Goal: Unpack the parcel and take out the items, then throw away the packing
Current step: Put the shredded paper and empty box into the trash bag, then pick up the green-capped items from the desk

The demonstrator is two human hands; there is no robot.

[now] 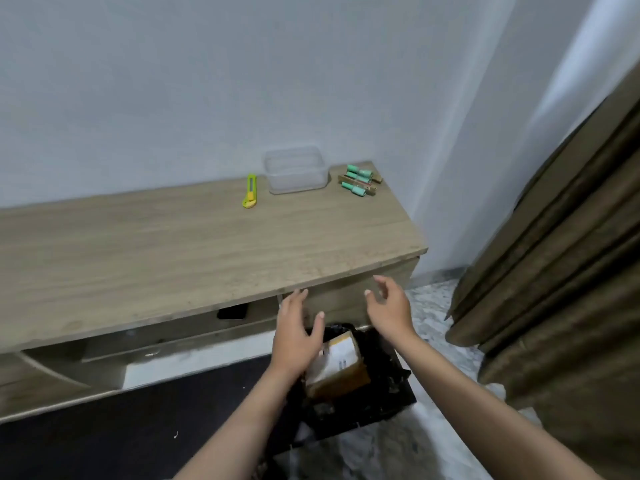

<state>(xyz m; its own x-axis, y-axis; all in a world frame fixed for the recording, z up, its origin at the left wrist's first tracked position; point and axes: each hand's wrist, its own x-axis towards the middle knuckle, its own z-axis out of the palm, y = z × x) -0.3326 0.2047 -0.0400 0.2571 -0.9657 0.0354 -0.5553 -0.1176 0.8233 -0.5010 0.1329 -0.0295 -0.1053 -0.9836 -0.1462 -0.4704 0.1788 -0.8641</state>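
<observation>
A brown cardboard parcel box (341, 367) with a white label lies tilted inside a black-lined bin (388, 393) on the floor below the desk. My left hand (296, 332) hovers just above the box's left side, fingers spread, holding nothing. My right hand (389, 308) is raised above the bin's far side, fingers apart and empty. On the wooden desk (173, 251), at the far right, lie several green-capped tubes (360, 180) in a small pile. A clear plastic container (296, 170) stands beside them, and it looks empty.
A yellow-green utility knife (249, 191) lies on the desk left of the container. A brown curtain (561, 244) hangs at the right. The desk's drawer fronts are just behind my hands. A dark mat (121, 438) covers the floor at the left.
</observation>
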